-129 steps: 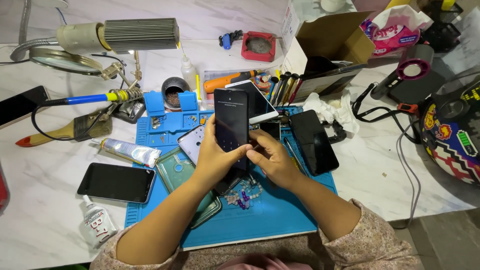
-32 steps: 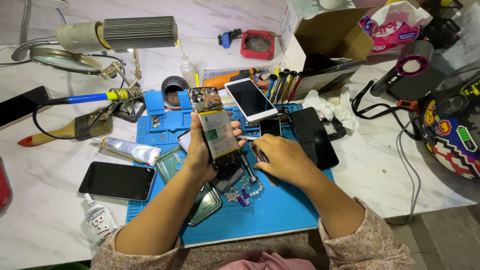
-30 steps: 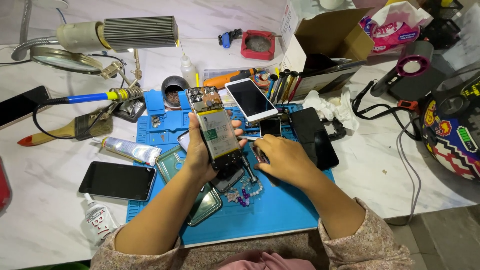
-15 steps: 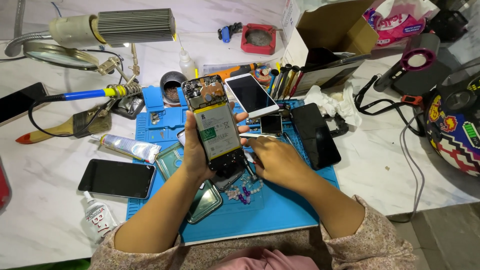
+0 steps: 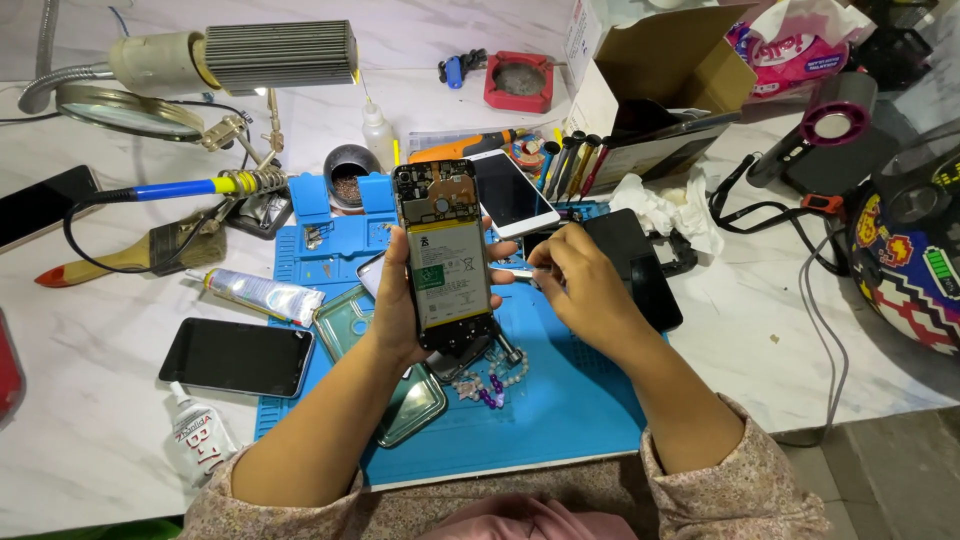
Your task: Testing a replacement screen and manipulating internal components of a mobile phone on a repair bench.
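Observation:
My left hand grips an opened phone upright above the blue work mat. The phone's back is off, so the battery and the circuit board at the top show. My right hand is just right of the phone. Its fingers are pinched on a thin light tool whose tip points at the phone's right edge. A white phone lies face up behind the hands, and a black phone lies on the mat under my right wrist.
Left of the mat lie a black phone, a glue tube, a glue bottle, a brush and a soldering iron. A lamp hangs at the back. A cardboard box, hair dryer and helmet stand right.
The phone showed its dark screen at first; it is now turned with its open back to me and held higher. My right hand has moved up to its right edge.

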